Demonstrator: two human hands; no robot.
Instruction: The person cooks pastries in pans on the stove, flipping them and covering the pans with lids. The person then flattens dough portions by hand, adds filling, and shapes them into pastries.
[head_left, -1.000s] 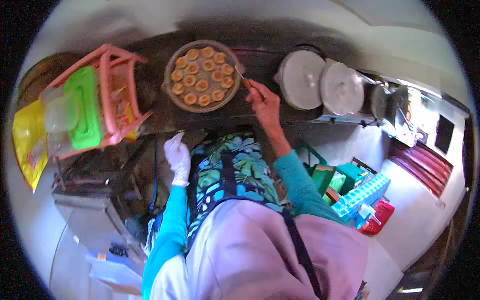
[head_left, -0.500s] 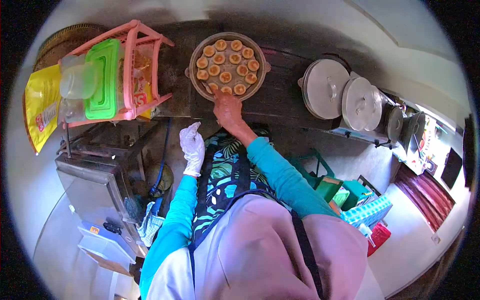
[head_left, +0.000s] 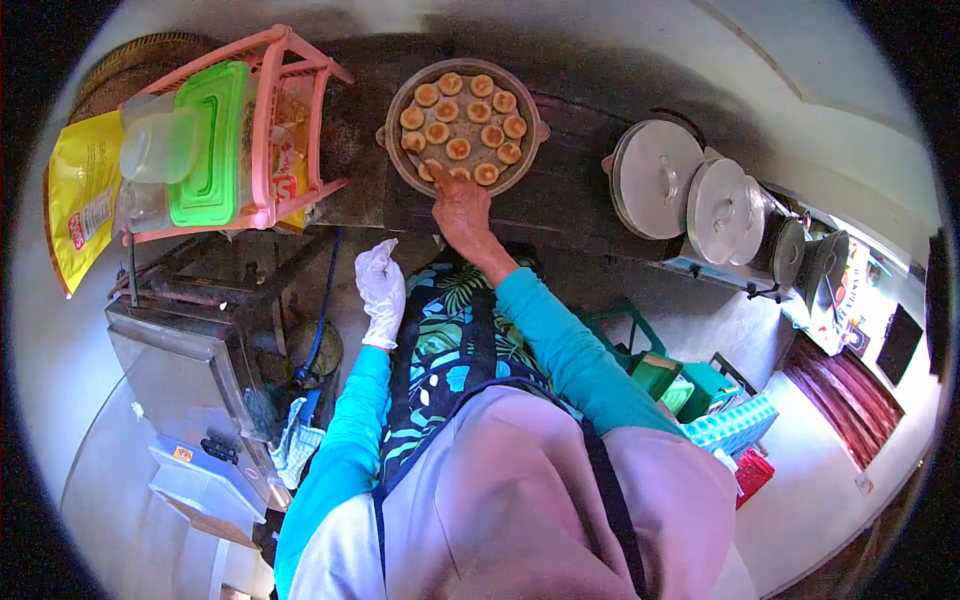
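Observation:
A round metal pan (head_left: 462, 68) holds several small round cakes (head_left: 458, 149) with browned tops. My bare right hand (head_left: 464, 212) reaches over its near rim, fingers closed around a thin, flat tool (head_left: 416, 160). The tool's tip lies among the cakes at the pan's left side; its exact kind is too small to tell. My left hand (head_left: 380, 285), in a white glove, hovers below and left of the pan, in front of my leaf-patterned apron (head_left: 455, 340). Its fingers are drawn together, and no object shows in them.
On the left stands a pink plastic rack (head_left: 262, 130) with a green-lidded box (head_left: 210, 145) and a yellow packet (head_left: 82, 195). Lidded metal pots (head_left: 655, 180) line the counter at right. Below are a metal cabinet (head_left: 180, 355) and green containers (head_left: 710, 388).
The view has shifted slightly, moving the pan up and right in the picture. My right hand remains at its near edge with the tool among the cakes; my left hand is nearly still.

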